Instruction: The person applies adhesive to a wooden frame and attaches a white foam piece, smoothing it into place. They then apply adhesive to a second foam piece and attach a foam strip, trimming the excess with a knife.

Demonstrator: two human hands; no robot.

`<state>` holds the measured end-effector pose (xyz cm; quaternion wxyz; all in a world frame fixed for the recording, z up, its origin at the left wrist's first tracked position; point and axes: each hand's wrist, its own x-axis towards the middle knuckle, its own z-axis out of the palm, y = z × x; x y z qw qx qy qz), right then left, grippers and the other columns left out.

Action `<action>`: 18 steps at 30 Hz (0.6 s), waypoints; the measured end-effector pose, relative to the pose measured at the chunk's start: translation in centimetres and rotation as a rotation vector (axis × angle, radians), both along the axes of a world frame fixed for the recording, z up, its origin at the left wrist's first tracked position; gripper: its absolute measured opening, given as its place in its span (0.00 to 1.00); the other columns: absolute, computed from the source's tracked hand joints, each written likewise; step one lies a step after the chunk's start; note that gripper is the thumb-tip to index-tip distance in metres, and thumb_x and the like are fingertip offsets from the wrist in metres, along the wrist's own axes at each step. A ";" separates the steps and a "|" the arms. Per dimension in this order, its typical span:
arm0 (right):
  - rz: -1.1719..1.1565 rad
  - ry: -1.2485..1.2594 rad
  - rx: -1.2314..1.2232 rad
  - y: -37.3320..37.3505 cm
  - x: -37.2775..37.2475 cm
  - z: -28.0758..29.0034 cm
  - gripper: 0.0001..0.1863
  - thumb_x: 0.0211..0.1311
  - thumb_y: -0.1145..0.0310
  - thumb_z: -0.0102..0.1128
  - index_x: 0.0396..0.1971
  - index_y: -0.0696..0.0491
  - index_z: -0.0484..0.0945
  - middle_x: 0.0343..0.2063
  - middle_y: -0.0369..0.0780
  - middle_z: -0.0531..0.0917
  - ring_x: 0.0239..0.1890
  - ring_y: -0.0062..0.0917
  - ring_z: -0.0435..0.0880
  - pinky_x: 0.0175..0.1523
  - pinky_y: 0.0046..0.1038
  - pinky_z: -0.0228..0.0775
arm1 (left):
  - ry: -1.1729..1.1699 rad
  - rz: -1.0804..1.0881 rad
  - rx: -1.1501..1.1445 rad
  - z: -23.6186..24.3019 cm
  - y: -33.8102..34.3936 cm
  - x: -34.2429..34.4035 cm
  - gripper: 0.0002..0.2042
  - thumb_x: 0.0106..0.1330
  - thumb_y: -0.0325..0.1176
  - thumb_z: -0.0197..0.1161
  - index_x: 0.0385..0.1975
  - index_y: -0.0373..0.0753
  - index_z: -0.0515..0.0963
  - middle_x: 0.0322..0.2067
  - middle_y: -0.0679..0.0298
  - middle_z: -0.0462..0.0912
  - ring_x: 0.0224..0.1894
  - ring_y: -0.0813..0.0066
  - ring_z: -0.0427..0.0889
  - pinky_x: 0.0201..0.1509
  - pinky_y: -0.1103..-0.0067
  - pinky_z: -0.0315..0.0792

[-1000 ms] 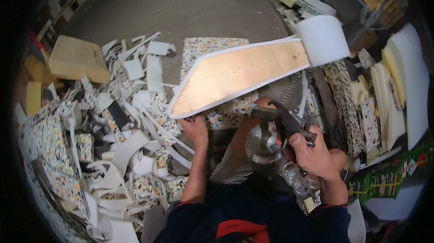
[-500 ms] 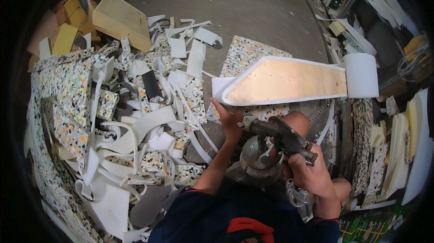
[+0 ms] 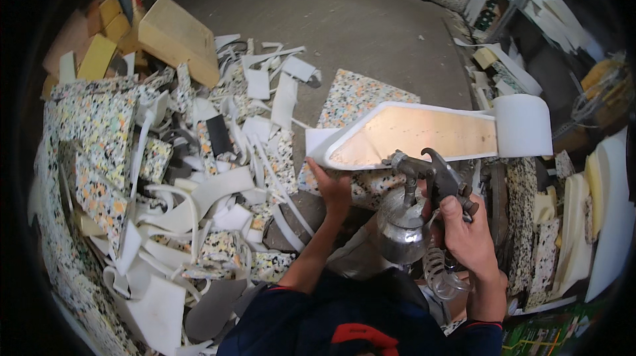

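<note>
While the floor stretches away at the top, a heap of foam scraps covers much of the left side. Next in size, a panel with a pale wood face and white foam edging lies across the view right of the heap, with a curved white foam piece at its right end. Partly behind the panel shows a speckled sheet, and a yellowish block tilts at the heap's far edge. Near the panel's lower edge is a spray gun with a metal cup. The right hand is closed around its handle, thumb on top. The left hand, half curled, has hold of the panel's near left corner, its fingers partly hidden. Below the gun hangs a clear coiled hose.
</note>
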<state>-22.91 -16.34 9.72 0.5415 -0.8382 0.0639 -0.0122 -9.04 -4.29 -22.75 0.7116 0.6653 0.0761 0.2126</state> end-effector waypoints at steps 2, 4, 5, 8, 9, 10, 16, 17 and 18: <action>-0.055 -0.025 -0.012 -0.9 0.0 0.2 0.22 0.76 0.53 0.57 0.31 0.59 0.80 0.22 0.31 0.77 0.27 0.14 0.73 0.32 0.22 0.65 | -0.012 -0.033 -0.002 -0.3 0.1 0.1 0.50 0.59 0.27 0.67 0.75 0.22 0.39 0.74 0.32 0.49 0.78 0.43 0.50 0.79 0.67 0.48; -0.131 -0.039 -0.052 -2.0 -0.3 0.2 0.23 0.76 0.53 0.55 0.32 0.59 0.80 0.21 0.32 0.77 0.25 0.14 0.74 0.30 0.22 0.65 | -0.040 -0.066 -0.118 -0.5 0.1 0.2 0.47 0.56 0.24 0.59 0.75 0.21 0.39 0.73 0.31 0.51 0.77 0.43 0.51 0.79 0.68 0.47; -0.171 -0.050 -0.053 -2.5 -0.6 0.1 0.22 0.77 0.53 0.55 0.32 0.59 0.81 0.20 0.32 0.77 0.23 0.14 0.74 0.29 0.22 0.65 | -0.032 -0.059 -0.098 -0.6 0.1 0.2 0.47 0.55 0.24 0.58 0.75 0.21 0.39 0.73 0.31 0.51 0.77 0.43 0.52 0.79 0.68 0.47; -0.259 -0.020 -0.051 -4.6 -1.9 0.2 0.25 0.79 0.48 0.49 0.49 0.56 0.82 0.29 0.35 0.85 0.17 0.12 0.73 0.21 0.19 0.64 | -0.019 -0.031 -0.018 -0.5 0.4 0.1 0.47 0.55 0.26 0.58 0.75 0.21 0.40 0.73 0.31 0.51 0.77 0.43 0.53 0.79 0.68 0.47; -0.271 -0.031 -0.055 -5.3 -2.6 0.4 0.26 0.79 0.47 0.48 0.51 0.56 0.81 0.30 0.35 0.85 0.17 0.13 0.73 0.21 0.19 0.65 | -0.024 -0.027 0.016 -0.4 0.5 0.0 0.47 0.57 0.27 0.60 0.75 0.21 0.40 0.73 0.31 0.52 0.77 0.43 0.53 0.79 0.68 0.48; -0.258 -0.110 -0.098 -5.9 -3.2 0.4 0.26 0.79 0.47 0.47 0.52 0.56 0.81 0.30 0.35 0.86 0.17 0.13 0.73 0.21 0.19 0.64 | -0.010 -0.042 0.047 -0.3 0.6 -0.1 0.47 0.58 0.28 0.62 0.75 0.21 0.40 0.73 0.32 0.52 0.77 0.43 0.54 0.78 0.67 0.49; -0.331 -0.135 -0.051 -6.9 -6.9 0.3 0.18 0.80 0.59 0.51 0.44 0.58 0.84 0.24 0.30 0.79 0.23 0.10 0.70 0.27 0.17 0.59 | 0.032 -0.038 0.098 0.8 0.8 0.0 0.48 0.67 0.38 0.68 0.75 0.24 0.42 0.71 0.35 0.59 0.72 0.46 0.62 0.75 0.67 0.54; -0.327 -0.226 -0.054 -6.4 -6.9 -0.3 0.15 0.79 0.62 0.52 0.44 0.58 0.84 0.27 0.31 0.81 0.24 0.10 0.71 0.29 0.17 0.62 | -0.051 -0.029 0.130 1.0 0.8 0.1 0.47 0.67 0.37 0.68 0.75 0.24 0.42 0.70 0.36 0.60 0.72 0.47 0.63 0.75 0.67 0.55; -0.299 -0.163 -0.015 -6.2 -7.1 -0.4 0.15 0.79 0.64 0.52 0.44 0.58 0.84 0.29 0.32 0.82 0.24 0.11 0.72 0.30 0.17 0.64 | -0.098 -0.058 0.076 1.1 0.8 0.3 0.48 0.67 0.39 0.70 0.76 0.26 0.42 0.70 0.37 0.61 0.71 0.49 0.65 0.74 0.68 0.55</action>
